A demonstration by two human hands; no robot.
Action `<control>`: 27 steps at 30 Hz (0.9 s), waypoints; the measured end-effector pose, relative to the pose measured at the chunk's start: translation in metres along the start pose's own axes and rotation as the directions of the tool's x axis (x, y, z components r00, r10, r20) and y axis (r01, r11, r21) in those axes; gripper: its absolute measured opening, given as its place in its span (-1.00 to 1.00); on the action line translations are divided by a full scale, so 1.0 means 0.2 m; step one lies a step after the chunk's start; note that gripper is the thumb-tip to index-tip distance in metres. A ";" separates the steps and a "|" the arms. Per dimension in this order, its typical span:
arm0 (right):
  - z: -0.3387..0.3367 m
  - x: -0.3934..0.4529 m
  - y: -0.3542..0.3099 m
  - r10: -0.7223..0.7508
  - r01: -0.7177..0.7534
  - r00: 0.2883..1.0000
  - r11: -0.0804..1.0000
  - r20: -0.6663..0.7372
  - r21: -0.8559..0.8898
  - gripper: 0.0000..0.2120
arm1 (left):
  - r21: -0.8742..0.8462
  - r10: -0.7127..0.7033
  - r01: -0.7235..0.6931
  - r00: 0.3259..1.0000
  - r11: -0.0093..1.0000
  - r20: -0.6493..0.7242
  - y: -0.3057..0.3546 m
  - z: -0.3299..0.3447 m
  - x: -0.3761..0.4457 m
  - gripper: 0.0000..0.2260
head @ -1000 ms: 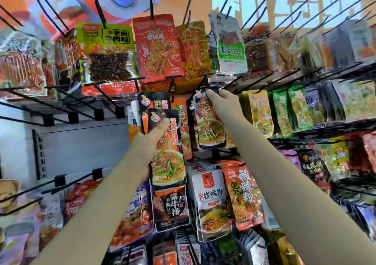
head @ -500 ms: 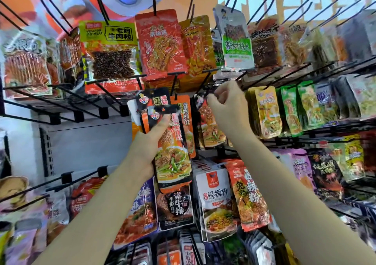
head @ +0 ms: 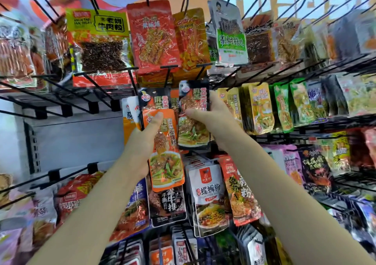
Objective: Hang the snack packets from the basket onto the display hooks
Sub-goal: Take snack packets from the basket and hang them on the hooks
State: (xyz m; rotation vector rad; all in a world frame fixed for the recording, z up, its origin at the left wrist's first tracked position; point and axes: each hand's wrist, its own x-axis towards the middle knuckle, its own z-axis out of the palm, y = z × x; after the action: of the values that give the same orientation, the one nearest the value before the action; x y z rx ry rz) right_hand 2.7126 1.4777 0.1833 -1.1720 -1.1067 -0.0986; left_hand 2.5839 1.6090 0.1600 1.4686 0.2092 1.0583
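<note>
The left hand (head: 142, 142) grips an orange snack packet (head: 165, 153) upright, thumb pressed flat across its upper front and fingers hidden behind it. The right hand (head: 211, 120) holds a black-topped snack packet (head: 193, 116) just beside it, thumb laid across the packet's front and fingers curled round its far edge. The two packets sit edge to edge between the hands, the black-topped one higher. Its top reaches up to the black display hooks (head: 168, 75) that jut out just above both hands; whether it is on a hook cannot be told. More packets of the same black-topped kind (head: 154, 100) hang directly behind the orange packet's top. Above the hands hang a red packet (head: 152, 37) and a yellow-labelled packet (head: 97, 41). Below the right hand hangs a white noodle packet (head: 209, 199).
</note>
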 end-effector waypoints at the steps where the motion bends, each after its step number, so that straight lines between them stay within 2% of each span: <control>1: -0.02 0.02 0.00 0.028 -0.027 0.999 0.999 -0.027 0.033 -0.66 | -0.009 0.001 -0.001 1.000 1.000 0.017 0.01 0.00 -0.02 0.10; 4: -0.05 0.07 -0.02 0.090 -0.079 0.986 0.994 -0.137 0.081 -0.73 | 0.011 0.035 -0.037 0.991 0.999 0.126 0.04 0.03 -0.10 -0.55; 5: -0.06 0.09 -0.04 0.116 -0.101 0.978 0.991 -0.175 0.093 -0.68 | 0.039 0.050 -0.057 0.986 0.998 0.158 0.03 0.03 -0.09 -0.61; 9: -0.08 0.13 -0.06 0.154 -0.142 0.965 0.987 -0.210 0.072 -0.46 | 0.038 0.069 -0.075 0.986 0.996 0.154 0.03 0.01 -0.07 -0.61; 13: -0.09 0.17 -0.05 0.114 -0.115 0.969 0.993 -0.218 0.007 -0.62 | 0.044 0.066 -0.073 0.988 0.996 0.140 0.04 0.02 -0.07 -0.61; 17: -0.09 0.19 -0.05 0.110 -0.102 0.965 0.994 -0.239 0.047 -0.52 | 0.015 0.088 -0.091 0.982 0.996 0.164 0.05 0.03 -0.08 -0.59; 20: -0.09 0.20 -0.06 0.098 -0.099 0.965 0.995 -0.242 0.009 -0.57 | 0.024 0.100 -0.106 0.977 0.994 0.191 0.04 0.05 -0.08 -0.63; 22: -0.09 0.20 -0.05 0.029 -0.060 0.956 0.993 -0.291 -0.097 -0.77 | 0.045 0.104 -0.114 0.978 0.992 0.179 0.04 0.06 -0.08 -0.64; 25: -0.09 0.17 -0.03 -0.241 0.092 0.887 0.929 -0.395 -0.359 -0.75 | 0.023 0.088 -0.092 0.983 0.995 0.160 0.04 0.06 -0.09 -0.63; 26: -0.08 0.14 -0.03 -0.314 0.148 0.863 0.906 -0.395 -0.396 -0.76 | 0.005 0.081 -0.083 0.984 0.997 0.162 0.04 0.06 -0.09 -0.62; 27: -0.08 0.11 -0.03 -0.344 0.200 0.870 0.901 -0.352 -0.386 -0.78 | -0.005 0.082 -0.082 0.985 0.997 0.154 0.05 0.06 -0.09 -0.61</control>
State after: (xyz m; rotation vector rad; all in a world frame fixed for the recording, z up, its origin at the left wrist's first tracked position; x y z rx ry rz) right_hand 2.7297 1.4735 0.2049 -1.2130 -0.8867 -0.7584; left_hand 2.5778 1.5853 0.1612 1.5633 0.0395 1.0052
